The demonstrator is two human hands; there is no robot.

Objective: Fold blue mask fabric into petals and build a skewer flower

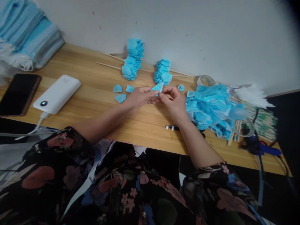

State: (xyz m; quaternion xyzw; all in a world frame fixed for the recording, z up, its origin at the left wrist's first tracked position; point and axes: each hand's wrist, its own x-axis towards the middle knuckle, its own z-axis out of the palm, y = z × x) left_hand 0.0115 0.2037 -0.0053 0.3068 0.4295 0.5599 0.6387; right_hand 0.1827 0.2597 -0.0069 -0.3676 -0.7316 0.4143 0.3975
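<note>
Between my two hands is a small blue fabric piece point(157, 88) with a pointed upper corner. My left hand point(142, 96) pinches its left side between thumb and fingers. My right hand point(173, 100) has thumb and forefinger closed at its right edge. Left of my hands, loose cut blue petals point(120, 98) lie on the wooden table point(93, 93). Behind them, blue fabric flowers on sticks point(131, 67) rest in a row, and another group of blue flowers point(162, 71) lies just beyond my fingers. A small rolled blue piece point(181, 87) sits by my right hand.
A heap of blue fabric point(211, 104) lies at right, with tape rolls point(205, 80), wooden sticks point(262, 122) and a blue-handled glue gun point(269, 150). At left are a phone point(20, 93), a white power bank point(57, 93) and stacked face masks point(35, 34). The wall borders the back.
</note>
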